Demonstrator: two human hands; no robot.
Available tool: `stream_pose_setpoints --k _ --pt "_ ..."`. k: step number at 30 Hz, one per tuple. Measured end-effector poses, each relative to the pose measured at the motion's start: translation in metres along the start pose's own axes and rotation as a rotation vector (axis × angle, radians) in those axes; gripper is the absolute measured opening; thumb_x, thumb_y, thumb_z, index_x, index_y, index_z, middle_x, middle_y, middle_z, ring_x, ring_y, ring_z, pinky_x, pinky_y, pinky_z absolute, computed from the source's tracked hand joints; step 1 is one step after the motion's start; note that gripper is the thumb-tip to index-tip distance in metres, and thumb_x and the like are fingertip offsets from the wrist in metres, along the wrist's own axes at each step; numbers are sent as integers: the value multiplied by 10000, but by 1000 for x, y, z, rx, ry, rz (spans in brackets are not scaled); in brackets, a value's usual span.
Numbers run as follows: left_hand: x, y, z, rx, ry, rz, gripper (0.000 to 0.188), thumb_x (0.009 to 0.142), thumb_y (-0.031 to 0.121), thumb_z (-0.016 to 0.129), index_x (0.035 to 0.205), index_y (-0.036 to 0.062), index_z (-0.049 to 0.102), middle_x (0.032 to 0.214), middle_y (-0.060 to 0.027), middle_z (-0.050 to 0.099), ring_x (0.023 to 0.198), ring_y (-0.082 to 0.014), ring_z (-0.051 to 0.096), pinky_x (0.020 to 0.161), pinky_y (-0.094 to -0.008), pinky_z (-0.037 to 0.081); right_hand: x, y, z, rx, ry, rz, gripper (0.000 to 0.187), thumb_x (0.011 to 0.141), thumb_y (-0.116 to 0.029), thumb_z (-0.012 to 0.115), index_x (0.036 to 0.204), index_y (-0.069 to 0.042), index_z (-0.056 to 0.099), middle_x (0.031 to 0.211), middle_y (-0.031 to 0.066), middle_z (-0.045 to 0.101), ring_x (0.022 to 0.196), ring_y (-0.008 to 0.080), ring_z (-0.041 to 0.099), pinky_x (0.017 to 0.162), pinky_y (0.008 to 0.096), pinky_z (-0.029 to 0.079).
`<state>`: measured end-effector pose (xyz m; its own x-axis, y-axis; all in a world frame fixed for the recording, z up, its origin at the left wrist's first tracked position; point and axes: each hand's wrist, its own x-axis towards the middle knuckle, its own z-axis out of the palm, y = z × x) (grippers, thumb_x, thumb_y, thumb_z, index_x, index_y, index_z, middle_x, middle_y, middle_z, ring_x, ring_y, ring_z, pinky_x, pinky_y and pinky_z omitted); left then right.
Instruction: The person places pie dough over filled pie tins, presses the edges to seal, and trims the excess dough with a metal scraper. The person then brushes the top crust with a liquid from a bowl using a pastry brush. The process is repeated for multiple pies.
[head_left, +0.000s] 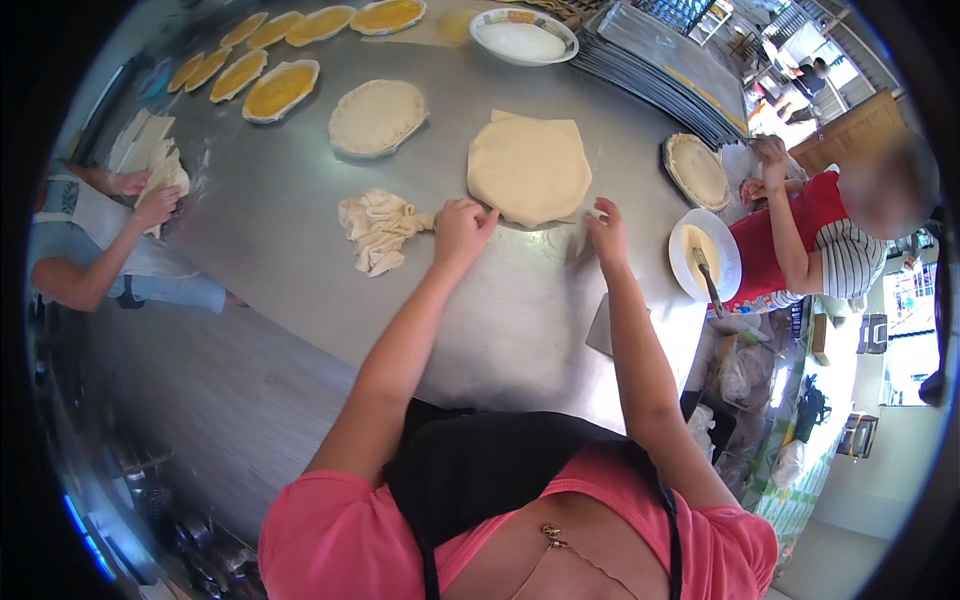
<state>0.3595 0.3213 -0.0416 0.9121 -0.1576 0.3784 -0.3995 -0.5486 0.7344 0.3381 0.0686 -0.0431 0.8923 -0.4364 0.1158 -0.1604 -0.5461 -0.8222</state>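
A pale sheet of dough [530, 168] covers a round form on the metal table, its flaps sticking out at the top and lower right. My left hand [463, 235] has its fingers curled and closed at the dough's lower left edge, pinching it. Beside that hand lies a crumpled heap of dough scraps [375, 230]. My right hand [607, 232] is off the dough's lower right side, fingers apart and bent, with nothing in them. Up and to the left sits a dough-covered pie [378, 118] in its pan.
Several yellow-filled pie shells [282, 92] line the far left. A white bowl of flour [522, 42] and stacked trays [660, 85] are at the back. On the right, a co-worker [790, 230] works by a bowl [732, 262] with a brush; another person [120, 230] handles dough at left.
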Motion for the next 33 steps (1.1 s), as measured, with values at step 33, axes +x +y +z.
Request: stream_pose_setpoints --k 33 --pt "92 -12 -8 -39 92 -395 422 909 245 480 1236 -21 472 1187 -273 517 1130 -394 495 961 -407 399 -21 -4 -36 351 -192 225 99 775 -2 635 824 -15 551 731 11 565 654 75 546 572 223 494"
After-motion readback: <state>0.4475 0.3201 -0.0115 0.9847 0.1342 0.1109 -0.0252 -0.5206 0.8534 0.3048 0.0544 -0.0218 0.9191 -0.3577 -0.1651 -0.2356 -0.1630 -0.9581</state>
